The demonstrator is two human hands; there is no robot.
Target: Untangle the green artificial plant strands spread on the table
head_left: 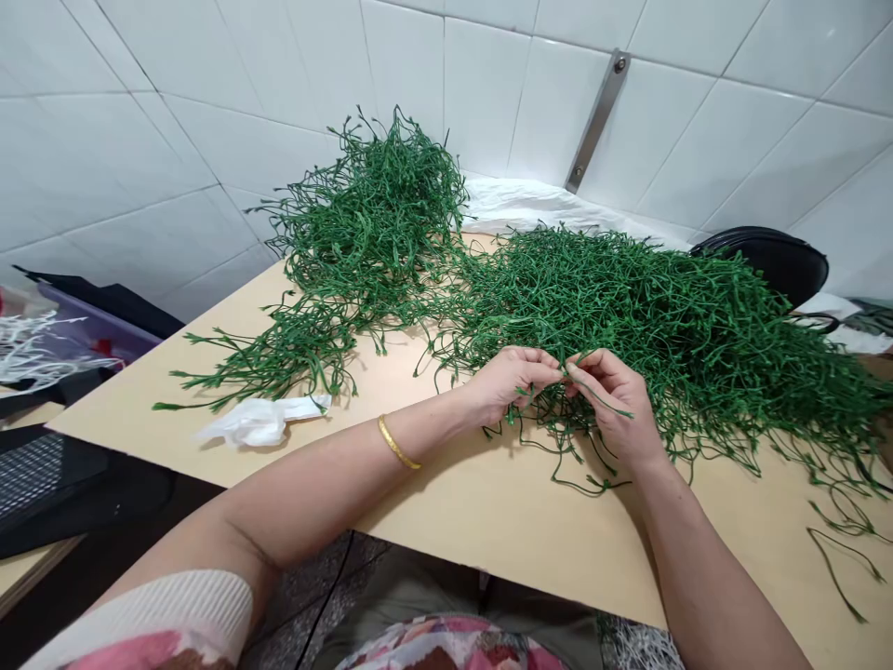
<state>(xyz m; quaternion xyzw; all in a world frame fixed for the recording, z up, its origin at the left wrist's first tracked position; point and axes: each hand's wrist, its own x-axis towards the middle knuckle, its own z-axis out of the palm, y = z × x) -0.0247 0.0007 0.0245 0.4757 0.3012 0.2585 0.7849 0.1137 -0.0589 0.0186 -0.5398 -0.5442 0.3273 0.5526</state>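
My left hand point(513, 381) and my right hand point(614, 400) meet at the front edge of a wide heap of green plastic stems point(628, 298). Between both thumbs and forefingers I pinch a thin green plastic stem point(610, 402), its tip sticking out over my right fingers. Several more stems hang below my hands onto the table. To the left, a smaller bunch of stems point(279, 354) lies spread out, and behind it rises a taller pile point(391, 195). The exact spot where my fingertips press is partly hidden.
A crumpled white tissue point(255, 421) lies on the pale wooden table point(419, 521). White plastic sheeting point(537, 200) runs along the tiled wall, and a black round case point(767, 259) stands behind the heap. At left is a purple bin point(104, 321) beside white plastic strands point(34, 349).
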